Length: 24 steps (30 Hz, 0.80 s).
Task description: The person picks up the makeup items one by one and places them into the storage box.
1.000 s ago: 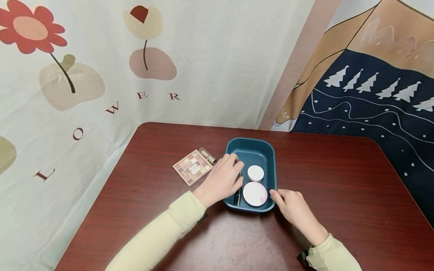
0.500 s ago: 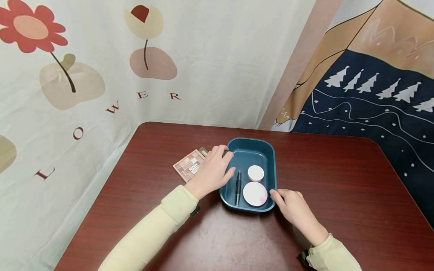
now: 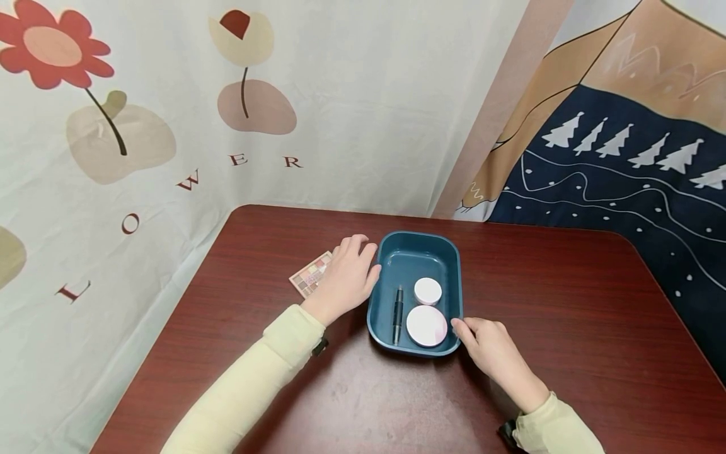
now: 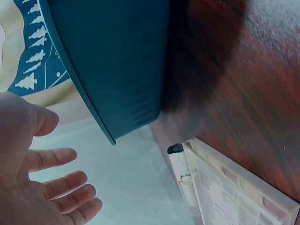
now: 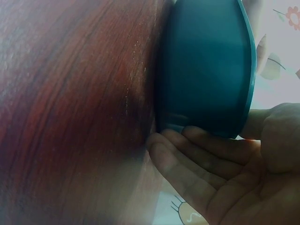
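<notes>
Fingers apart and holding nothing, my left hand (image 3: 346, 271) hovers over an eyeshadow palette (image 3: 311, 273), beside the left rim of a blue rectangular tub (image 3: 420, 237). The left wrist view shows the palette (image 4: 243, 187) lying flat, with a small clear tube (image 4: 187, 185) with a dark end against its far side; the hand hides that tube in the head view. My right hand (image 3: 492, 347) grips the tub's right wall, thumb over the rim and fingers along the outside (image 5: 201, 159). Inside the tub lie a slim black pen-like stick (image 3: 398, 315), a small white round jar (image 3: 428, 291) and a larger pinkish-white round compact (image 3: 426, 326).
Everything stands on a dark red wooden table (image 3: 567, 296) with rounded corners. A white printed curtain (image 3: 363, 113) hangs behind its far and left edges. A dark blue cloth with tree prints (image 3: 618, 170) hangs at the back right.
My left hand has moved left, from over the tub and the black stick to over the palette, uncovering the stick and covering the small tube. The right hand stays on the tub.
</notes>
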Tool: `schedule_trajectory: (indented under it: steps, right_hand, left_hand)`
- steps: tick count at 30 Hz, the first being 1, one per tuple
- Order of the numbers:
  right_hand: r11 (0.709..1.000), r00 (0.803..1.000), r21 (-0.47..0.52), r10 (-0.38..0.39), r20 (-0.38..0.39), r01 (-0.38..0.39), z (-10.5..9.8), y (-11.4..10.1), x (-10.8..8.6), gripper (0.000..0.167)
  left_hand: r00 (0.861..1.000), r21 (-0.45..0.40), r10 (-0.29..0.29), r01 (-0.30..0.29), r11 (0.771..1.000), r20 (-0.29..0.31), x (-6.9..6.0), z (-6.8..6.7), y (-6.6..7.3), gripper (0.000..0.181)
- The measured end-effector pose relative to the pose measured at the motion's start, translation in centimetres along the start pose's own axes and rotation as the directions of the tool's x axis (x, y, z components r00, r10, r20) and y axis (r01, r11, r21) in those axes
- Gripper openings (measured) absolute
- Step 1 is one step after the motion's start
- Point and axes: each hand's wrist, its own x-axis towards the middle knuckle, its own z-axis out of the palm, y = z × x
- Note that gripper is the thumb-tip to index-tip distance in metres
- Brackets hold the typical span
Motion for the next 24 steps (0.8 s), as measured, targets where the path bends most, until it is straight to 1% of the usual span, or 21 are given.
schedule_trajectory:
  steps: [7, 13, 19, 24]
  right_hand:
    - [1.000, 1.000, -0.006, -0.011, -0.002, 0.011, 0.0, 0.0, 0.0, 0.043]
    - [1.000, 1.000, -0.006, -0.012, -0.007, 0.012, 0.0, 0.0, 0.1, 0.043]
    - [1.000, 1.000, 0.000, 0.001, 0.000, -0.001, 0.0, 0.0, 0.0, 0.043]
    - [1.000, 1.000, -0.001, 0.007, 0.000, -0.007, 0.0, 0.0, 0.0, 0.043]
  left_hand:
    - [0.999, -0.019, -0.040, 0.040, 0.999, -0.013, 0.1, -0.1, -0.8, 0.028]
    - [0.997, -0.019, -0.079, 0.079, 0.997, 0.019, 0.2, 0.2, -1.6, 0.033]
    - [0.996, -0.010, -0.087, 0.087, 0.996, 0.012, 0.1, 0.6, -2.6, 0.038]
    - [0.994, -0.005, -0.104, 0.105, 0.994, 0.044, 0.1, 1.0, -3.3, 0.039]
